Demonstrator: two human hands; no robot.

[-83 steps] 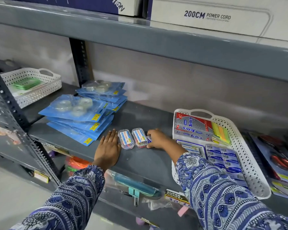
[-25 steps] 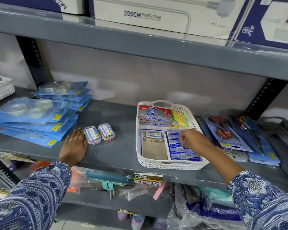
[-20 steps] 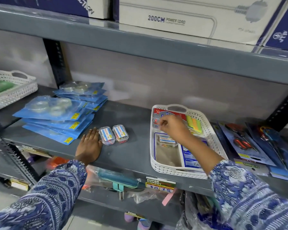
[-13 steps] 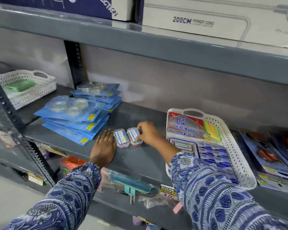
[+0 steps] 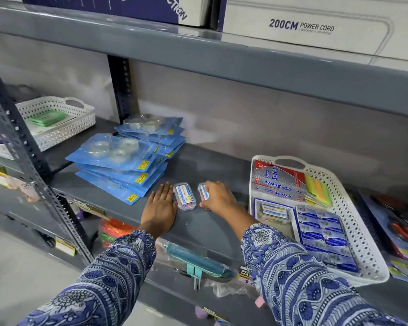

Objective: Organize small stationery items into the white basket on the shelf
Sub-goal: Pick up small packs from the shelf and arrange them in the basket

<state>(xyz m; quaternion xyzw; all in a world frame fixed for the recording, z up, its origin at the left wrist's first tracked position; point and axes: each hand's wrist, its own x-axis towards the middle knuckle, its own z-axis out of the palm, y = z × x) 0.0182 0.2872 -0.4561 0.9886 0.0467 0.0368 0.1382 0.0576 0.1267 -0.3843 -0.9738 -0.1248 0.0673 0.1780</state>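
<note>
Two small clear plastic boxes with white labels lie side by side on the grey shelf (image 5: 205, 227). My right hand (image 5: 218, 196) covers and grips the right box (image 5: 202, 191) from above. The left box (image 5: 184, 197) lies free, with my left hand (image 5: 159, 209) flat on the shelf, its fingers touching the box's left side. The white basket (image 5: 353, 222) stands to the right of my right hand. It holds red and silver Softek packs (image 5: 277, 182), blue packs (image 5: 323, 234), coloured sticky notes (image 5: 316, 190) and one clear box (image 5: 273, 211).
Stacked blue tape packs (image 5: 125, 158) lie left of my hands. A second white basket (image 5: 57, 121) with a green item sits on the far-left shelf. Scissor packs (image 5: 396, 222) lie right of the basket. Power cord boxes (image 5: 302, 24) fill the shelf above.
My right hand left the basket, after a clear box was set in it, and came back left; it now closes over the right box. My left hand stayed put.
</note>
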